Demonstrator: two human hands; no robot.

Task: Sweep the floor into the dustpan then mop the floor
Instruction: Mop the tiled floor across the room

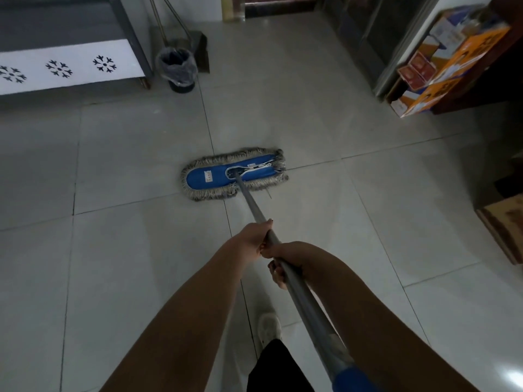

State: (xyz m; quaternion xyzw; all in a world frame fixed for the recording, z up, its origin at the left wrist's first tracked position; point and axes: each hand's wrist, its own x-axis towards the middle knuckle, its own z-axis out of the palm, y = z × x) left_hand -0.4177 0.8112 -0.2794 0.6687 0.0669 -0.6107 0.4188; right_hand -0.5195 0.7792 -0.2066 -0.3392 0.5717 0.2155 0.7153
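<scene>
A flat mop with a blue pad and grey fringe [235, 174] lies on the pale tiled floor [127, 250] ahead of me. Its grey metal handle [252, 205] runs back toward me. My left hand [254, 239] grips the handle higher up the pole. Just behind it, my right hand [285, 264] grips the handle too. A dark dustpan [199, 49] with long thin handles leans in the far corner, against the wall.
A small bin lined with a plastic bag [177, 67] stands by the dustpan. A bench with a white patterned cover [68, 66] is at far left. Stacked orange boxes [441, 72] sit at right, a cardboard box [506, 224] nearer. My shoe [268, 326] is below the handle.
</scene>
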